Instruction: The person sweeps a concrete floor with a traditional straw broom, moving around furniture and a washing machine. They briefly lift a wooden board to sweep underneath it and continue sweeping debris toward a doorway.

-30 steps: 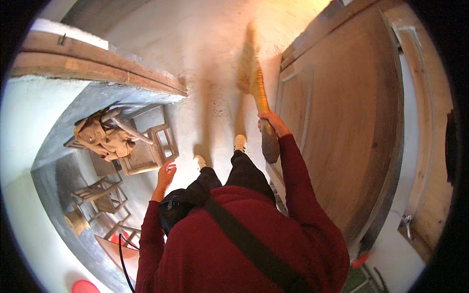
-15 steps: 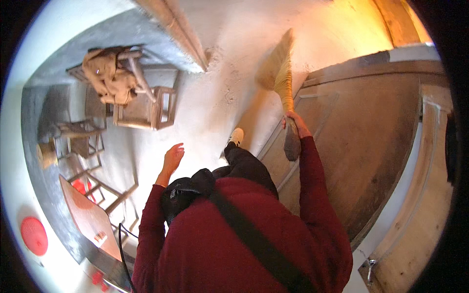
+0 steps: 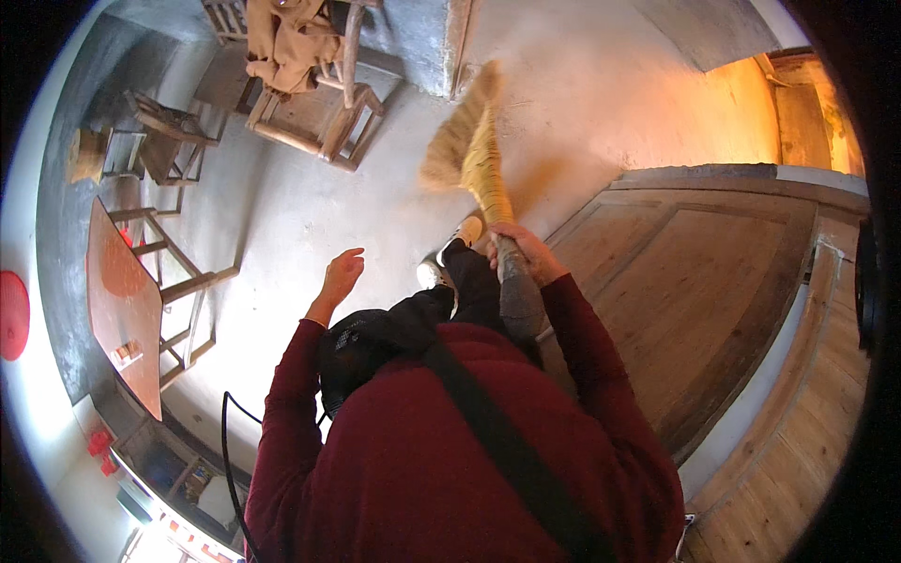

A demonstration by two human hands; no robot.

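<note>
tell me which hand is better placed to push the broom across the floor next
Right, most likely. The right hand already grips the broom by its handle, while the left hand hangs open and empty, apart from it.

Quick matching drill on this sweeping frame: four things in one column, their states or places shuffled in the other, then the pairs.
Things:
1. straw broom
2. left hand
3. tan cloth
4. wooden door

States or places:
A. draped over a wooden chair
B. empty, fingers loosely spread, held over the floor
C. gripped at the handle by the right hand
D. on the person's right side, panelled and brown

Pairs: 1-C, 2-B, 3-A, 4-D
</note>
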